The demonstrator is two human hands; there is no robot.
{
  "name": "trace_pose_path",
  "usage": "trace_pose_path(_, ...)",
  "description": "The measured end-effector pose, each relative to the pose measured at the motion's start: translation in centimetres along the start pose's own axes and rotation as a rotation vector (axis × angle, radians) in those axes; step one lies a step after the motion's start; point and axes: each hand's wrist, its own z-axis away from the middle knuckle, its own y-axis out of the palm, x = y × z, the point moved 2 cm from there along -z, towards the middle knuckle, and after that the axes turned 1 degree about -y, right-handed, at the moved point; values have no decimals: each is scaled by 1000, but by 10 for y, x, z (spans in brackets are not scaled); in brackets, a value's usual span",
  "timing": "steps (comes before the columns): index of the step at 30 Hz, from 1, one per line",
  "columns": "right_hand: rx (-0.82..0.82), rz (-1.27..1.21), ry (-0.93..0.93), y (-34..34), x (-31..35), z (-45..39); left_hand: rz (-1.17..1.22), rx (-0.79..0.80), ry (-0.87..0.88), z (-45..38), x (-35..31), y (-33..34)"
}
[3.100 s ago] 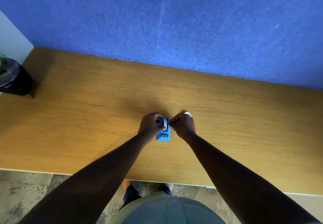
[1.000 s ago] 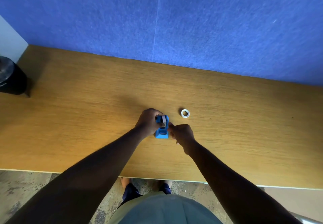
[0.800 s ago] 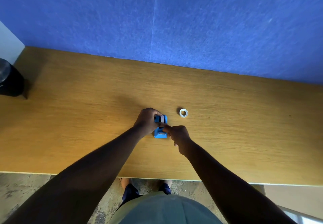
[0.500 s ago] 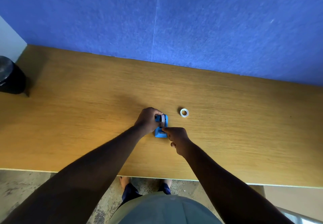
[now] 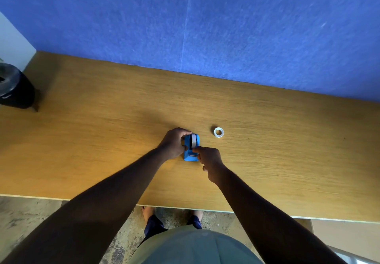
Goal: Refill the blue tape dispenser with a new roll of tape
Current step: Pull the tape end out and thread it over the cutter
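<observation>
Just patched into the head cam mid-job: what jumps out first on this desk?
Mid-desk, both hands work on the blue tape dispenser: the left hand grips its side and the right hand pinches at its near end, a roll of tape seated inside. A small white ring lies apart to its right, and a black bin stands off the desk's far-left corner.

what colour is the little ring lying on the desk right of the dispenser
White, seen in the head view: the ring.

Single head view, wide-angle, looking steeply down over wooden desk; blue partition ahead.
</observation>
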Motion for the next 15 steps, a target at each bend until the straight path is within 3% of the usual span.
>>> trace_pose_path(9,40,10,-83,0,0,2,-88,89,45,10,3,0)
trace_pose_path(15,-61,-70,-29,3,-4,2,-199,8,108,19,2,10)
